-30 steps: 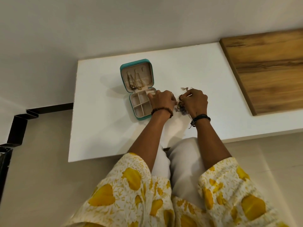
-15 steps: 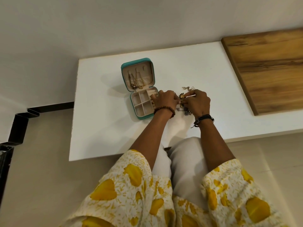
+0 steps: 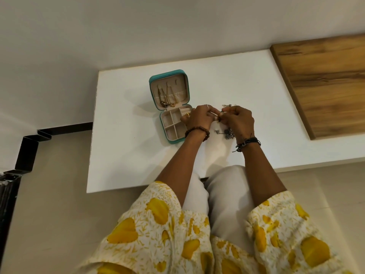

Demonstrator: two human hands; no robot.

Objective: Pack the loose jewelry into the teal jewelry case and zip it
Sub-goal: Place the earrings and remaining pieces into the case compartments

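The table (image 3: 138, 155) has a smooth, matt white top, its cut left edge slightly rough. Beside it lies a wooden board (image 3: 325, 82) with brown streaked grain and a low satin sheen. The teal jewelry case (image 3: 171, 104) has a smooth leather-like shell (real or imitation cannot be told) and a soft, matt beige lining, velvety in look. Gold-coloured metal chains (image 3: 166, 96) hang in its lid, faintly glinting. The loose jewelry (image 3: 227, 133) on the table looks like dull grey metal. The sleeves (image 3: 158, 224) are matt printed cloth, white with yellow shapes; a wooden-bead bracelet (image 3: 196, 131) is rough-textured
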